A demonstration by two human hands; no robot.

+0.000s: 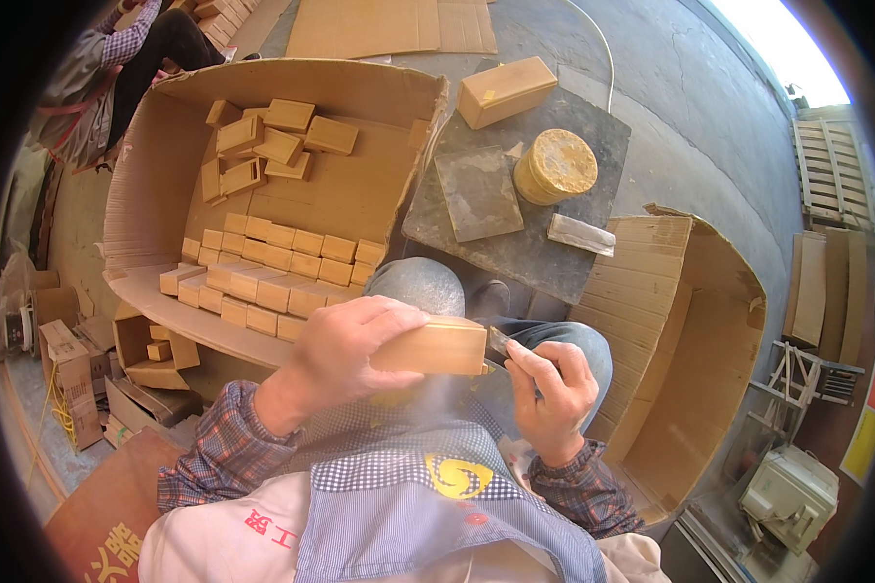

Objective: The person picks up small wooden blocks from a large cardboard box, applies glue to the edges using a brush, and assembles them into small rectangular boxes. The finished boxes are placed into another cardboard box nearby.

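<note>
The dark, flat surface (544, 264) holds four things. A wooden block (507, 92) sits at the far edge. A round yellow tub (559, 165) stands just beside a thin gray plate (478, 192). A pale bar (581, 235) lies nearby. Flat cardboard (369, 27) lies on the gray floor (690, 175).
</note>
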